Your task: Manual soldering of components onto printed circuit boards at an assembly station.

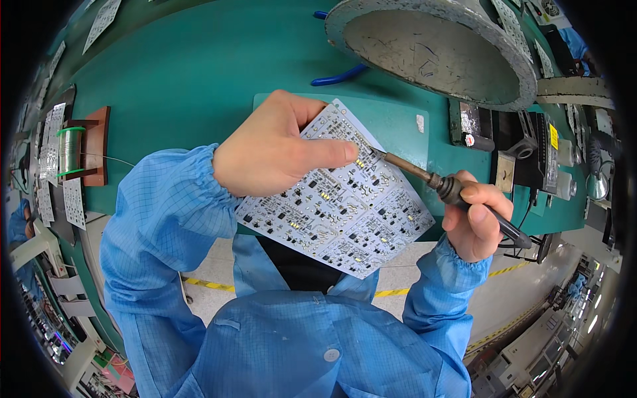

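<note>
A white printed circuit board, crowded with small dark and pale components, is tilted cornerwise over the near edge of the green mat. My left hand grips its upper left edge, thumb lying across the face and the other fingers mostly hidden behind. In my right hand is a soldering iron, held like a pen by its dark handle. The iron's tip meets the board, or hovers just over it, near its upper right edge, close to my left thumb; contact is too fine to tell.
A solder wire spool sits on a brown stand at the left. The large round lamp hood overhangs the upper right. Blue-handled pliers lie partly beneath it. A soldering iron stand and black box are at the right.
</note>
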Action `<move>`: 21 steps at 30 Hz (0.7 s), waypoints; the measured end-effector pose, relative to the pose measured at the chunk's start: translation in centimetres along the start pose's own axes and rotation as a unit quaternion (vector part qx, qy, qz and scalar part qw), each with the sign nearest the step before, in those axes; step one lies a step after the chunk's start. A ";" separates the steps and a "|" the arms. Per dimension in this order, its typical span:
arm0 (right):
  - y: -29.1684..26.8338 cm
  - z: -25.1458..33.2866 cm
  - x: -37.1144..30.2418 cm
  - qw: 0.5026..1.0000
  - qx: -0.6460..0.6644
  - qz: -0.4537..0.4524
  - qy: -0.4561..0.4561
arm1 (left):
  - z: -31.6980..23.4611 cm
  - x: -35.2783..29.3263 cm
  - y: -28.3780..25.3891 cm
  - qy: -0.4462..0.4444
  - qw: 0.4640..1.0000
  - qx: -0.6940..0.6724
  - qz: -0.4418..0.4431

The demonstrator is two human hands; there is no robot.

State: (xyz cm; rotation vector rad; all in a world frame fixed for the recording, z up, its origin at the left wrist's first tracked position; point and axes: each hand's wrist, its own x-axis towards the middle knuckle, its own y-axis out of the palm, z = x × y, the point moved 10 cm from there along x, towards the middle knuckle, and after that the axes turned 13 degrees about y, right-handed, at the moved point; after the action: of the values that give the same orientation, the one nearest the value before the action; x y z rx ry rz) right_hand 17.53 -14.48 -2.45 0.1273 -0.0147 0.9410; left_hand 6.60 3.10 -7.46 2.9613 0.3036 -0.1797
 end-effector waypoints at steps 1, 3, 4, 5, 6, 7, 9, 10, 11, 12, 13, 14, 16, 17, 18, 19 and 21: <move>-0.1 0.0 0.0 1.000 0.000 0.000 0.000 | 0.0 0.0 0.0 0.000 1.000 0.000 0.000; -0.3 -0.2 -0.3 1.000 -0.004 -0.003 0.005 | 0.0 -0.1 0.0 -0.002 1.000 0.005 0.002; -0.2 -0.4 -0.5 1.000 -0.005 -0.003 0.005 | 0.1 -0.1 0.0 -0.002 1.000 0.005 0.003; -0.8 -0.1 -0.8 0.999 0.014 -0.030 -0.012 | 0.2 -0.1 -0.1 -0.002 1.000 -0.001 0.000; -1.3 0.1 -1.3 0.997 0.032 -0.056 -0.029 | 0.3 -0.1 -0.1 -0.002 1.000 -0.008 -0.002; -2.0 0.2 -1.8 0.995 0.033 -0.078 -0.046 | 0.2 -0.2 -0.1 -0.001 1.000 -0.008 -0.001; -3.4 0.3 -3.4 0.982 -0.004 -0.170 -0.078 | 0.2 -0.2 -0.1 -0.002 1.000 -0.008 -0.001; -4.3 0.2 -4.3 0.963 -0.093 -0.233 -0.095 | 0.2 -0.2 -0.2 -0.001 1.000 -0.007 0.000; -4.7 0.4 -5.0 0.932 -0.180 -0.295 -0.111 | 0.3 -0.3 -0.2 -0.006 1.000 -0.012 0.000; -4.9 -0.1 -5.5 0.884 -0.295 -0.355 -0.073 | 0.4 -0.3 -0.2 -0.010 1.000 -0.017 -0.001; -4.8 -0.7 -4.7 0.861 -0.368 -0.350 -0.031 | 0.2 -0.3 -0.2 -0.009 1.000 -0.012 0.002; -4.6 -1.8 -4.0 0.854 -0.416 -0.312 0.002 | 0.1 -0.5 -0.2 -0.006 1.000 -0.021 -0.001; -3.6 -0.6 -4.8 0.861 -0.406 -0.298 -0.072 | -0.2 -1.1 -0.2 -0.003 1.000 -0.022 -0.001; -3.2 -0.4 -5.7 0.877 -0.370 -0.293 -0.092 | -0.5 -1.7 -0.5 0.010 0.999 -0.030 -0.014; -2.7 0.2 -6.5 0.882 -0.364 -0.281 -0.100 | -1.1 -2.0 -0.6 0.026 0.999 -0.038 -0.021; -3.8 -0.8 -8.0 0.917 -0.259 -0.295 -0.073 | -1.3 -2.3 -0.5 0.029 0.999 -0.029 -0.017; -3.5 -1.9 -9.0 0.970 -0.021 -0.231 -0.070 | -3.4 -3.2 -0.9 0.105 0.990 -0.081 -0.049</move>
State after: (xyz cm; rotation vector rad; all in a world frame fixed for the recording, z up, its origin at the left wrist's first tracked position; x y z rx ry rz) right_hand 14.97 -23.53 -5.29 0.1502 -0.1302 0.4634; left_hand 3.67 3.93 -3.83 2.8073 0.4664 0.1394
